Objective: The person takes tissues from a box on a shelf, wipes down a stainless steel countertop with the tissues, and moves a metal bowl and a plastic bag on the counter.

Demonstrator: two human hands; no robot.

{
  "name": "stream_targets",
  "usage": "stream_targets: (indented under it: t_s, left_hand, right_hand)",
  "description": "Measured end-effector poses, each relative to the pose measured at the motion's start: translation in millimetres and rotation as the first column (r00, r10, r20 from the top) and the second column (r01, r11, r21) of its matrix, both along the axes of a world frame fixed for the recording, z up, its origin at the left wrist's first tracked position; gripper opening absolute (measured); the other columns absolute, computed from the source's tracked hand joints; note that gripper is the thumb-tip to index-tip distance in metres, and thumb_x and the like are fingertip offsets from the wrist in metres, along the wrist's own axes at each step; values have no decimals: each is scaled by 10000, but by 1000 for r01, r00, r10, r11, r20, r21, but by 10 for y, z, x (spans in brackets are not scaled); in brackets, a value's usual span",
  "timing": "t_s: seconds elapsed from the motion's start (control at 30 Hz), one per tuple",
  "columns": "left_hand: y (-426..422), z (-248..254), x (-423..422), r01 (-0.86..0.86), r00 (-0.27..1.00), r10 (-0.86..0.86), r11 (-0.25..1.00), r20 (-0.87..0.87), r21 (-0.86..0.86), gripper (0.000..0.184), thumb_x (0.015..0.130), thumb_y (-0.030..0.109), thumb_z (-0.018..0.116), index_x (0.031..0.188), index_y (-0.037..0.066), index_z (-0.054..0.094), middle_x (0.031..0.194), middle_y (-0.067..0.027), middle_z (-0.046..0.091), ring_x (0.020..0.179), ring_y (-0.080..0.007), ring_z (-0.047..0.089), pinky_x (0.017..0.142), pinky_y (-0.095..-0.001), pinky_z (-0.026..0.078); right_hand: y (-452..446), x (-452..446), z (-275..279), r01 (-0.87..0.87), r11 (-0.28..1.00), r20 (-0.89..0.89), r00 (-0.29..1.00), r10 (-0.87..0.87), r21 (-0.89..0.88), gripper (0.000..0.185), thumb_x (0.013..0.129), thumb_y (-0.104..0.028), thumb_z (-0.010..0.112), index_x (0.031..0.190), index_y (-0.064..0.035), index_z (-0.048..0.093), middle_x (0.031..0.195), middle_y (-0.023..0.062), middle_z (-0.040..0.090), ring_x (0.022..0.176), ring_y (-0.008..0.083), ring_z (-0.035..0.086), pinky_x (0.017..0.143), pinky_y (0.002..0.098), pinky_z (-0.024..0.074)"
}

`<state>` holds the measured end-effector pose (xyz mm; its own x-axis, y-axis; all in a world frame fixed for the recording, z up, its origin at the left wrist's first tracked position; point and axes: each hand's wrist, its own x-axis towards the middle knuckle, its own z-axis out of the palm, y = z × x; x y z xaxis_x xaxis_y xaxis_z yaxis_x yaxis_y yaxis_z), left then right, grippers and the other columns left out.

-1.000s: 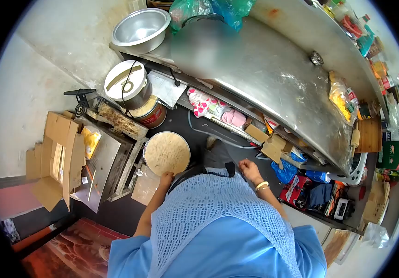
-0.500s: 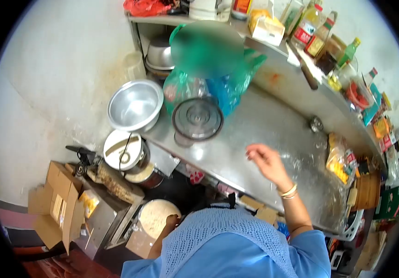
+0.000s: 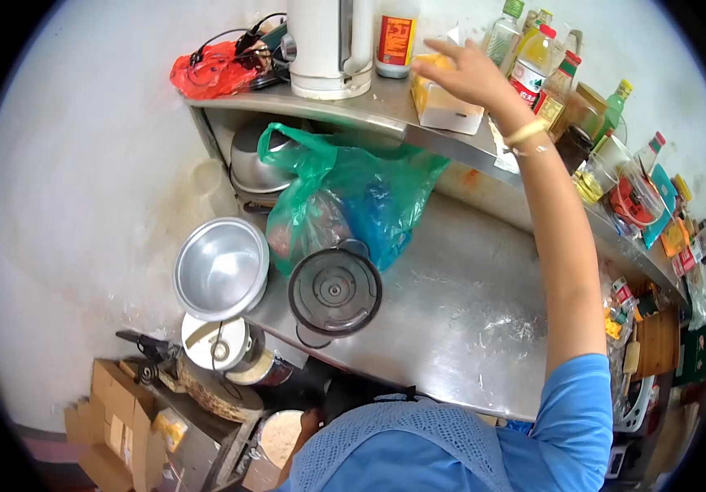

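Note:
My right hand [image 3: 476,75] is raised over a yellow and white tissue box [image 3: 447,111] on the upper shelf. Its fingers are spread apart, and nothing shows between them. A bit of white tissue [image 3: 454,34] sticks up behind the fingers. Low down by my waist, my left hand [image 3: 310,422] is mostly covered by my body, so its fingers cannot be made out. Near it stands a container of pale flour-like stuff [image 3: 281,439]. A dark transparent lidded pot [image 3: 335,291] rests on the steel counter [image 3: 451,312], beside a green plastic bag [image 3: 312,213] with things inside.
A metal bowl [image 3: 221,266] sits at the counter's left end. Along the shelf [image 3: 402,127] stand a white electric kettle [image 3: 328,49], several bottles [image 3: 533,66] and a red bag [image 3: 213,72]. An open cardboard box [image 3: 123,426] is at lower left.
My right hand has gone from above the counter up to the tissue box. The view has shifted, showing more of the shelf. My left hand remains low by my waist.

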<state>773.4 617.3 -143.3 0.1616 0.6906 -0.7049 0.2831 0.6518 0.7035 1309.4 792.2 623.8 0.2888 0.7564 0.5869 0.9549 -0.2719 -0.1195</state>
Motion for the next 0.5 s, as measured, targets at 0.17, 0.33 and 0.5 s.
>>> stream_targets:
  t_s: [0.17,0.33,0.5]
  left_hand:
    - [166,46,-279,185,971,-181,983,-155,12,231,770,244,572,731,32,655,664,-107,638,624,-239,622,570,-349,491]
    - [453,97,-324,363,915,-335,927,-225,93,228,761,251,585,715,37,648,686,-123,646,649,-268,630,596,-367,497]
    - [722,-1,-262,560,819,-482,790,-312,249,227,752,258,597,699,41,642,707,-140,655,674,-297,639,621,-384,503]
  right_hand:
    - [397,624,23,171,981,-219,964,-148,93,356,801,-368,560,967,-91,710,934,183,672,931,353,630,865,397,481]
    - [-31,400,814,48,732,231,933,-275,679,282,839,-341,585,898,-88,696,732,143,668,672,279,641,639,339,504]
    - [-247,-309,825,118,904,672,631,-387,410,441,854,-482,546,844,-56,662,718,163,648,662,318,627,622,386,505]
